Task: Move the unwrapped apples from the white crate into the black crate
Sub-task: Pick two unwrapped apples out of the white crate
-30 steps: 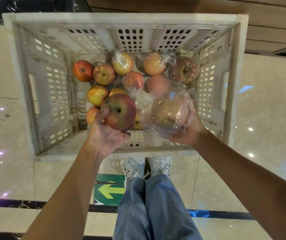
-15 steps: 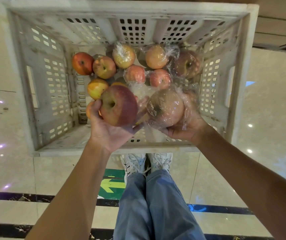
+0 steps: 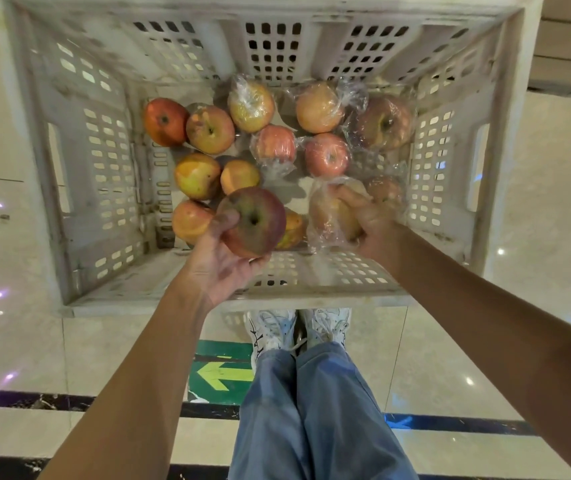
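Left hand (image 3: 220, 258) fingers curl round a bare apple (image 3: 253, 221); right hand (image 3: 370, 220) grips a wrapped apple (image 3: 332, 220).

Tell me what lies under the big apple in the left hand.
Beneath the big apple in the left hand, a yellow-orange apple peeks out at its right, inside the white crate. Whatever else lies beneath is covered.

White crate (image 3: 97, 168): perforated, scuffed, open-topped.
Unwrapped apples (image 3: 210, 129): red-yellow, loose, clustered at crate's 9 o'clock side.
Large red-green apple (image 3: 254, 221): unwrapped, stem cavity facing up, at crate's 6 o'clock, gripped by left hand (image 3: 215, 265).
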`<state>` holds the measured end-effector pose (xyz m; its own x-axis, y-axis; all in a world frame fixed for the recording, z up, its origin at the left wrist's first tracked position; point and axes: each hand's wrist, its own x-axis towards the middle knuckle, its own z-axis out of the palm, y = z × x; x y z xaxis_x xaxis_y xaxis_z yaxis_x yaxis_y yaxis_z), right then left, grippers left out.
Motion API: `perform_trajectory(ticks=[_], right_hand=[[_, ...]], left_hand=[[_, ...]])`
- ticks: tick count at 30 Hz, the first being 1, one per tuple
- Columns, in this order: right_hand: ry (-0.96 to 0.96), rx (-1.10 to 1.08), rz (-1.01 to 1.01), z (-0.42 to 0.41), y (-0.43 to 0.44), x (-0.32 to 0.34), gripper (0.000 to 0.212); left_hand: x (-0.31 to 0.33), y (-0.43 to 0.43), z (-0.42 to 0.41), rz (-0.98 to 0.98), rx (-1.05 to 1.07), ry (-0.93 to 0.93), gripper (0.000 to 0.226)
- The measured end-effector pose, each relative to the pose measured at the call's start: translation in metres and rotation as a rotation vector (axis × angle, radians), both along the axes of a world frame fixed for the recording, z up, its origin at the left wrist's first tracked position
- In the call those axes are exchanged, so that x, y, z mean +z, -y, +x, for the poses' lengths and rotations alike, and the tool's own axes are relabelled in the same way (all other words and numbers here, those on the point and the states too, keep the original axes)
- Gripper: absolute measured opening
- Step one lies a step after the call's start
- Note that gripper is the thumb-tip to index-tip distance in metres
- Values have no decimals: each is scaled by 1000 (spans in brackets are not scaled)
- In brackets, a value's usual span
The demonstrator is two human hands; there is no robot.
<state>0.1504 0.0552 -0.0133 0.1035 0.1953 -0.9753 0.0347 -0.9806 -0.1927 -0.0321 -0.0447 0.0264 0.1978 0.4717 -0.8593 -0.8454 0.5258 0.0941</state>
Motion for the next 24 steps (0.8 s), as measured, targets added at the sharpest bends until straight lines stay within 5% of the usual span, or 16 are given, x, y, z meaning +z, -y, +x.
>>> perform_trajectory(ticks=[4,9,15,24], right_hand=[[325,672,301,-7,8,-27,82],[425,1122,502,-12,15,-56,86],[434,1351,591,-8,22,-99,84],[434,1304,670,7,28,-114,85]], left_hand=[[-17,0,-1,54,-118,-122,98],[-43,-1,-6,96,-261,-317,104],[-56,0,-16,190,-464,-654,84],[-57,-2,-17,179,-381,-615,96]])
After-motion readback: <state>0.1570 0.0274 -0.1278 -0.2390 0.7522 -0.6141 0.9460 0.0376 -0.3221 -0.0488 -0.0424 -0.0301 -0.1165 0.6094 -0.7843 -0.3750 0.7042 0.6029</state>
